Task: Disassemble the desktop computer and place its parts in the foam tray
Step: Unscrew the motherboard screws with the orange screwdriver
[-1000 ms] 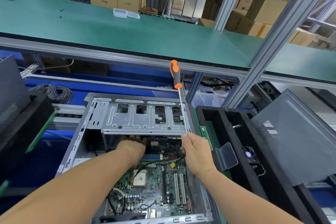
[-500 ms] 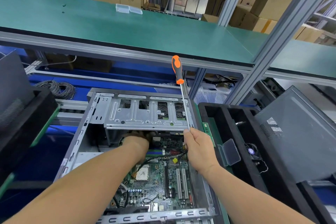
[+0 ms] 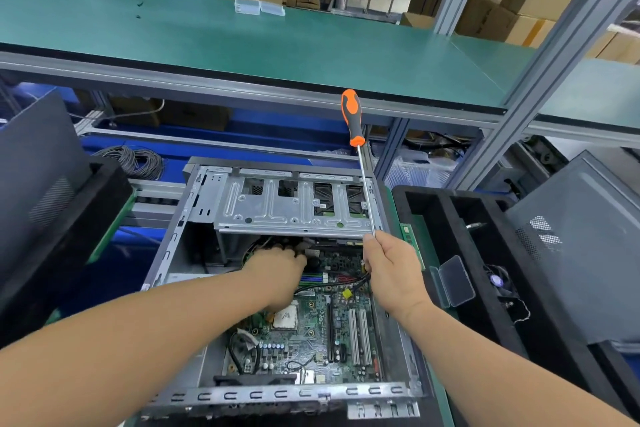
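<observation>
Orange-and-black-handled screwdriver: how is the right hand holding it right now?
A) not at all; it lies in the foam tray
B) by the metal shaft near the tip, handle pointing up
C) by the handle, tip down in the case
B: the right hand pinches the orange-and-black-handled screwdriver low on its metal shaft, handle up above the grey metal drive cage.

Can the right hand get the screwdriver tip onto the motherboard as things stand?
Probably not yet. The right hand grips the screwdriver near its tip, handle up; it must be flipped first. The motherboard itself lies open.
</observation>
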